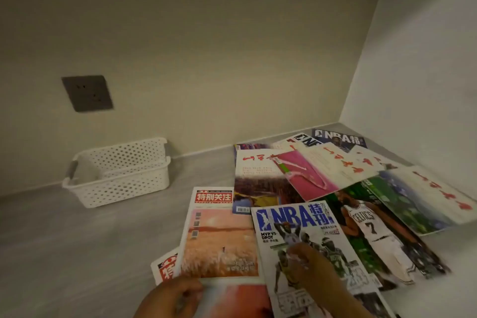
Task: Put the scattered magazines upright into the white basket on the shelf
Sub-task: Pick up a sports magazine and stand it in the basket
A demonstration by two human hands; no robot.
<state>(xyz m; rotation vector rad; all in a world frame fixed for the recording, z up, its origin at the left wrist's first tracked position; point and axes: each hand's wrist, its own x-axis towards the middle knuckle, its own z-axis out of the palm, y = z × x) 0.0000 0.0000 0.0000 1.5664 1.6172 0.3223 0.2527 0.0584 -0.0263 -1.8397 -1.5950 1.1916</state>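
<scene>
We look down at a grey shelf (77, 253) with the white basket (121, 188) at the middle left of the frame, against the back wall and holding no magazine. The magazines lie flat and overlapping from the bottom centre up to the right corner, well apart from the basket.

Our left hand (170, 297) sits at the bottom edge of the frame, fingers curled at the lower edge of the orange magazine (219, 240). It is too blurred for us to tell whether it grips it.

Our right hand (309, 263) lies on the NBA magazine (291, 217) just to the right, with bent fingertips touching the cover. We cannot tell if it pinches anything.

A dark socket (87, 93) sits on the wall at the upper left.
</scene>
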